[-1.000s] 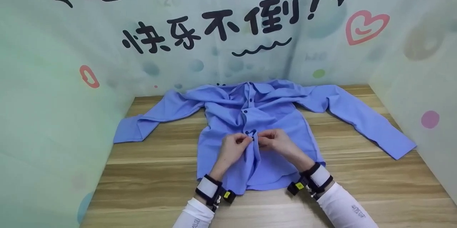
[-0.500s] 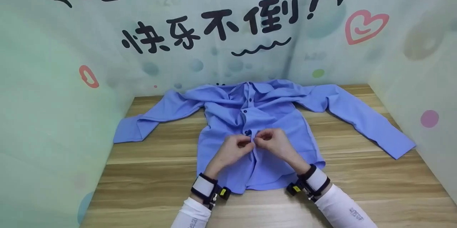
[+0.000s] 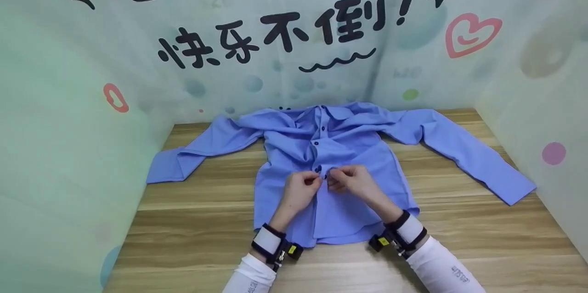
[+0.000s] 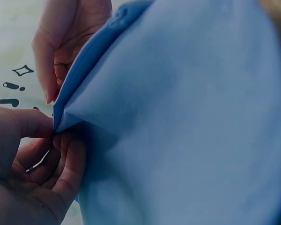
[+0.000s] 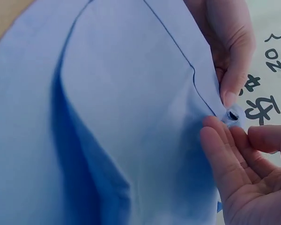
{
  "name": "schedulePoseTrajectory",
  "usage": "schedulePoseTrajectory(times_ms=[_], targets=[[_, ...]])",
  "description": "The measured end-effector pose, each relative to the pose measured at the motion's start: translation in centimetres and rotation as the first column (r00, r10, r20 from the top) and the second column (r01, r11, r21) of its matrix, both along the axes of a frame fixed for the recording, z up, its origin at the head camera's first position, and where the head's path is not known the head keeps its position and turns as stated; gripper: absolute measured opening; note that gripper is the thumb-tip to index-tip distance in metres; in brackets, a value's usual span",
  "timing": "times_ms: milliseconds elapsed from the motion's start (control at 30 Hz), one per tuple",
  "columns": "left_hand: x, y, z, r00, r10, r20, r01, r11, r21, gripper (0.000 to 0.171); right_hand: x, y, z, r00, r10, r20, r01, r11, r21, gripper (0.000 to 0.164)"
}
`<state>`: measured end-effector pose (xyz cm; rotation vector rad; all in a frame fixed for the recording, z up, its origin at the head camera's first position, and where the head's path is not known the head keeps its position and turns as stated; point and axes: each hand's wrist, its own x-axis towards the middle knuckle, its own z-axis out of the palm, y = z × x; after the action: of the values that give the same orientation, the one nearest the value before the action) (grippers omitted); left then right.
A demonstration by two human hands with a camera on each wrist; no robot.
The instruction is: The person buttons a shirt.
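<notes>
A blue long-sleeved button-up shirt (image 3: 363, 210) lies spread front up on the wooden table, collar at the far side. At the lower front placket, my left hand (image 3: 298, 192) pinches the cloth edge between thumb and fingers, shown closely in the left wrist view. Right beside it my right hand (image 3: 358, 183) has curled fingers at the same placket, thumb and forefinger close together by the edge. A dark button (image 5: 232, 115) shows just above the right hand's fingertips in the right wrist view. Cloth around the hands is lifted and hides part of the fingers.
The wooden table (image 3: 197, 238) runs under the shirt, ending at a printed fabric backdrop (image 3: 275, 86) with dark lettering. Similar pale cloth walls stand left and right. Both shirt sleeves stretch outward, the right one (image 3: 477, 160) near the side wall.
The hands came together over the placket, then drew slightly apart. The raised fold of the lower placket now lies flatter, with its edge running straight down to the hem.
</notes>
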<state>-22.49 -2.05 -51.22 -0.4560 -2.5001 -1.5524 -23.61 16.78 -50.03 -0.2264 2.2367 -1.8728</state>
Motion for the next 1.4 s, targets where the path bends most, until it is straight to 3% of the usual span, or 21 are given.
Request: schedulePoseTrajectory(times_ms=[133,300,467,567,667,800,900,1133,1400], targets=[[0.2,0.4,-0.1,0.998,0.028,-0.063,-0.032,0.997,-0.067,0.01,0.0,-0.1,-0.3,0.999,0.026,-0.031,-0.025,0.999,0.038,0.028],[0.5,0.5,0.1,0.994,0.015,-0.106,-0.03,0.99,-0.139,0.01,0.1,-0.3,-0.6,0.983,0.057,-0.176,-0.032,0.99,0.139,0.019],[0.2,-0.1,0.2,0.999,-0.042,-0.025,0.041,0.998,-0.039,0.009,1.2,-0.5,1.5,0.961,0.115,-0.249,-0.074,0.983,0.168,0.016],[-0.1,-0.6,0.2,0.993,-0.095,0.072,0.09,0.994,0.058,0.012,0.8,-0.1,1.2,0.967,0.142,-0.21,-0.123,0.987,0.101,0.016],[-0.3,-0.7,0.0,0.967,-0.136,0.215,0.097,0.979,0.179,0.016,-0.1,0.4,-0.4,0.977,0.164,-0.139,-0.163,0.986,0.02,0.018],[-0.5,-0.5,-0.3,0.902,-0.168,0.397,0.036,0.947,0.319,0.02,-0.5,0.7,-0.9,0.981,0.19,-0.045,-0.192,0.98,-0.045,0.019],[-0.3,-0.3,-0.3,0.878,-0.169,0.448,0.005,0.939,0.344,0.019,-0.6,0.8,-1.0,0.98,0.199,-0.025,-0.2,0.979,-0.043,0.018],[0.1,-0.2,-0.2,0.905,-0.118,0.409,0.023,0.973,0.23,0.016,-0.7,1.0,-1.2,0.971,0.223,-0.083,-0.219,0.974,0.06,0.018],[-0.1,-0.2,-0.1,0.924,-0.104,0.369,0.021,0.975,0.222,0.025,-0.6,0.9,-1.1,0.973,0.201,-0.114,-0.193,0.978,0.08,0.018]])
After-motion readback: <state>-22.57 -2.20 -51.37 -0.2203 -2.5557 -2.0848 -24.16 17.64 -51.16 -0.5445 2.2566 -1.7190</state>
